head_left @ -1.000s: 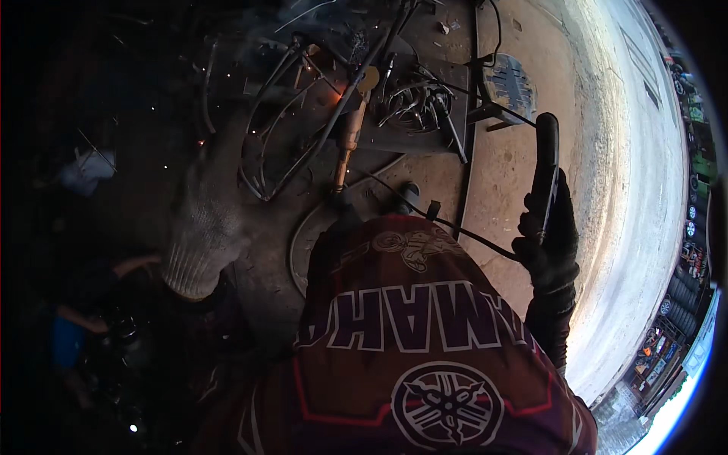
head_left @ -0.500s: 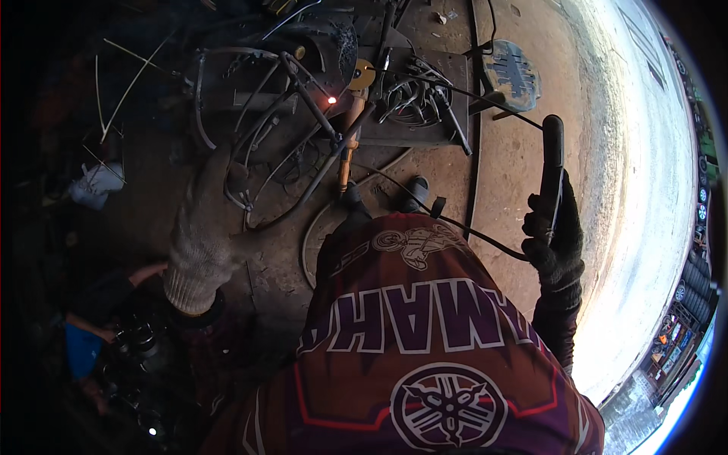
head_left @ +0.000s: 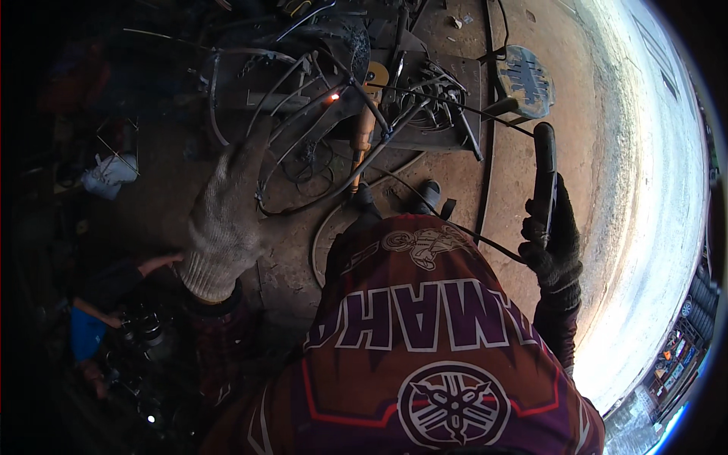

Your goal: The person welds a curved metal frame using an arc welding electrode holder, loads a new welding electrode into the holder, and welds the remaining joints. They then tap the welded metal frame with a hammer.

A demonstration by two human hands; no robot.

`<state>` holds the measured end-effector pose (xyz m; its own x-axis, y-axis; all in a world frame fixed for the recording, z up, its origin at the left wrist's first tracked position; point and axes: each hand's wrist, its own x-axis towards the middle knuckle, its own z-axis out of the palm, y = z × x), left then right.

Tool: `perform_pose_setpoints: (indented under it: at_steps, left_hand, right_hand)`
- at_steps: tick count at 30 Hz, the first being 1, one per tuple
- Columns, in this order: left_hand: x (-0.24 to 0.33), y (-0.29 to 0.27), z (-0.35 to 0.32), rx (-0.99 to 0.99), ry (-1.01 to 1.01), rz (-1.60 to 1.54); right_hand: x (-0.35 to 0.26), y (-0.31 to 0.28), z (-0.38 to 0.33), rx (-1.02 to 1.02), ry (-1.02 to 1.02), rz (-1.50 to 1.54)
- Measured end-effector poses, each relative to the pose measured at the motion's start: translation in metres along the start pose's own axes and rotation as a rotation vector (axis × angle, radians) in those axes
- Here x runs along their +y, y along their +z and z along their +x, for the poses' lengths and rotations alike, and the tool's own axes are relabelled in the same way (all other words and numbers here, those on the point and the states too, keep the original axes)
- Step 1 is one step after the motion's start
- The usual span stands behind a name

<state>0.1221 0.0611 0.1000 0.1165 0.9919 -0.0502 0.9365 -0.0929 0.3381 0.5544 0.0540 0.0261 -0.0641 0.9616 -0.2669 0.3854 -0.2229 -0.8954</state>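
Observation:
My left hand, in a pale knitted glove, is raised with its fingers stretched upward and its thumb out to the side. Its fingertips overlap the left part of a bent metal tube frame; whether they touch it I cannot tell. On or behind the frame's tubes a small spot glows orange-red. My right hand, in a dark glove, is closed around a black welding electrode holder. From its head a thin dark welding rod reaches left toward the frame, and a cable trails from its lower end.
An orange angle grinder with a yellow disc stands behind the frame. Beside it, a low metal table carries several rods and coiled wire. A worn stool stands at right. Another person sits at lower left near dark machinery.
The tube frame has shifted right and now overlaps the grinder more. My left hand has moved right and slightly up, its fingers more stretched. My right hand keeps hold of the electrode holder.

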Motion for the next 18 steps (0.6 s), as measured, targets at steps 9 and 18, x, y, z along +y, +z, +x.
perform_pose_setpoints:
  at_steps: [9,18]
  left_hand:
    - [0.015,-0.001,0.009,0.056,0.084,0.097]
    - [0.015,0.003,0.005,-0.096,-0.128,-0.097]
  right_hand:
    - [0.003,0.013,0.011,-0.094,-0.16,-0.17]
    - [0.011,0.024,0.017,-0.122,-0.286,-0.106]
